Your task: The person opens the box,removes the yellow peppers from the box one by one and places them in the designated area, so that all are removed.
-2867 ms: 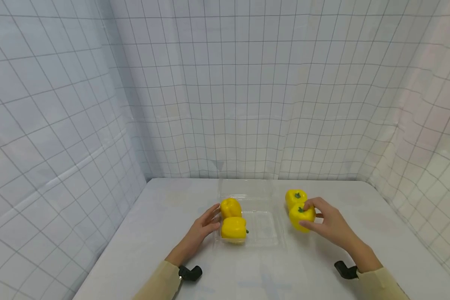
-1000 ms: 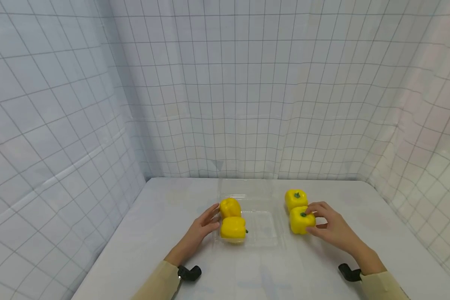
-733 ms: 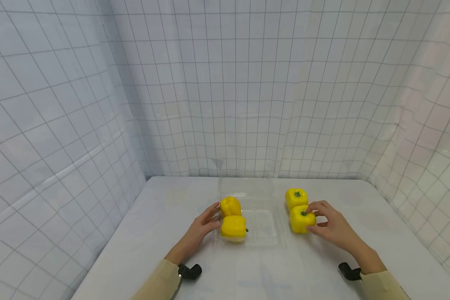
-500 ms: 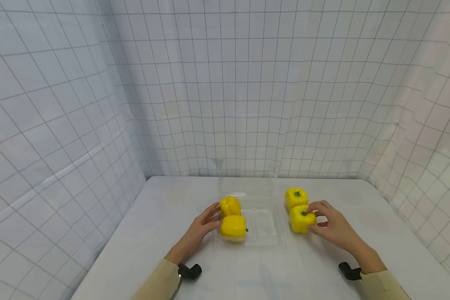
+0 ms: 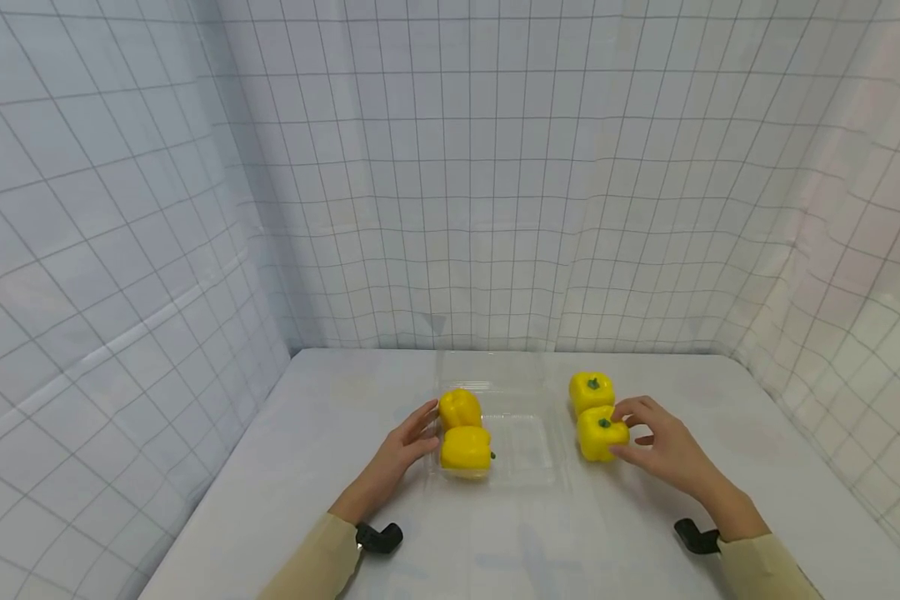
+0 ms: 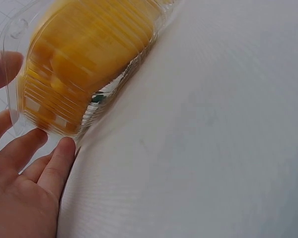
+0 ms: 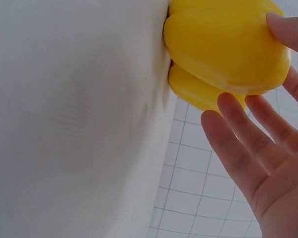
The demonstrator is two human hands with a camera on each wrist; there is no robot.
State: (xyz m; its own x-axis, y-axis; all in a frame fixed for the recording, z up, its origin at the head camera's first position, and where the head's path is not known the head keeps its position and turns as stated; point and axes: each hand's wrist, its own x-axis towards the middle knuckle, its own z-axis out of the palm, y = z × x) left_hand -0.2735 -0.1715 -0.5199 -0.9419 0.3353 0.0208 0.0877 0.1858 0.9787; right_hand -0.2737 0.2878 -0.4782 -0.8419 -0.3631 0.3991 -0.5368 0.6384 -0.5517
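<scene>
My right hand (image 5: 663, 446) is at the front yellow bell pepper (image 5: 597, 442), which stands upright on the table, and pinches its upper part between thumb and forefinger. In the right wrist view the thumb (image 7: 288, 32) lies on the pepper's side and the other fingers spread away from it. A second yellow bell pepper (image 5: 591, 392) stands right behind. My left hand (image 5: 401, 450) rests against the left wall of a clear plastic clamshell container (image 5: 528, 454), fingers fairly straight. Two more yellow bell peppers, a rear one (image 5: 460, 408) and a front one (image 5: 465, 448), lie in its left half.
The container's lid (image 5: 495, 367) is folded back toward the rear. A white table (image 5: 330, 400) carries everything. Grid-patterned white curtains (image 5: 457, 167) enclose the back and both sides. A black wrist camera (image 5: 378, 537) sits on each wrist.
The right-hand pepper was tilted in my right hand about three seconds ago and now stands upright on the table. Lately my right thumb has shifted slightly onto it. My left hand has stayed put.
</scene>
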